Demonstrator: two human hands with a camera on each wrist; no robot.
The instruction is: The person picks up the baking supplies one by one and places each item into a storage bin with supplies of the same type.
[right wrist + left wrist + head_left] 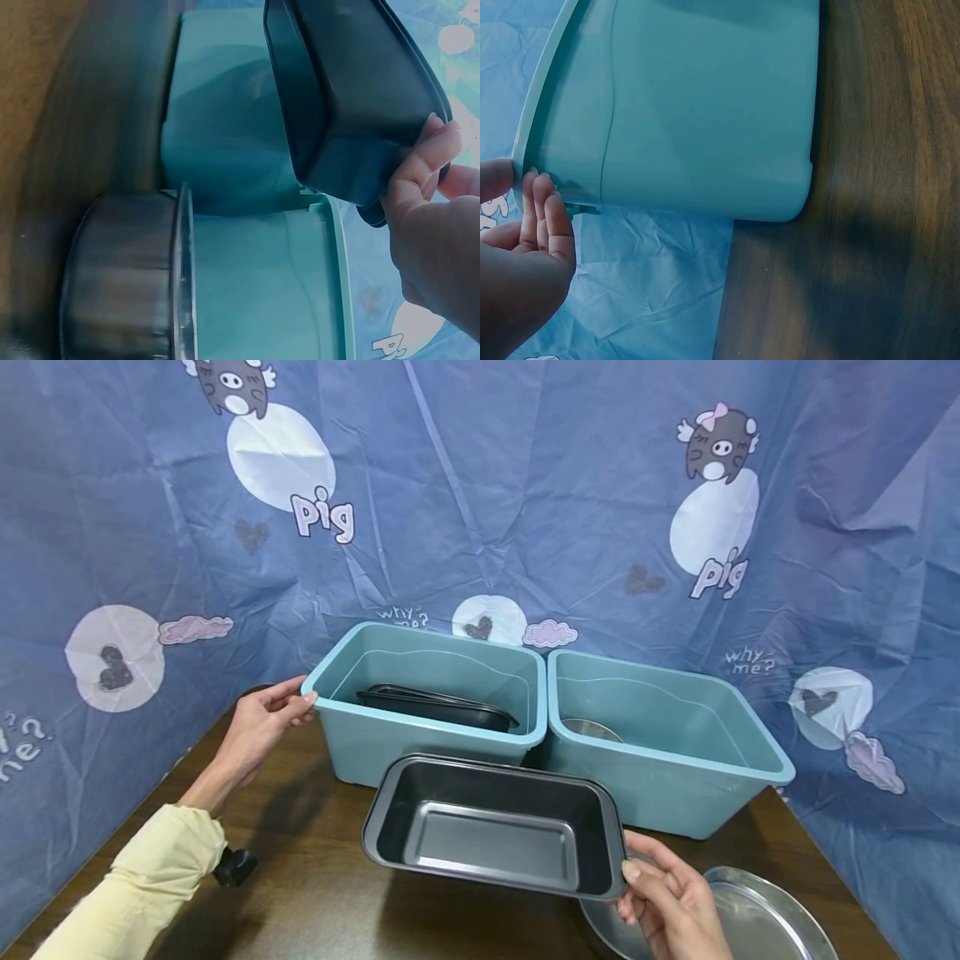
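My right hand pinches the right end of a dark, rectangular loaf pan by its rim. The pan is held above the table in front of the bins, its hollow tilted toward me. In the right wrist view, the thumb and fingers grip the rim of the loaf pan. On the other side, my left hand pinches the near left corner of the rim of the left teal bin. Dark baking pans lie inside that bin.
A second teal bin stands right beside the first, with a round metal piece partly visible inside. Round silver metal pans sit on the brown wooden table at the lower right. Behind the bins hangs a blue printed cloth.
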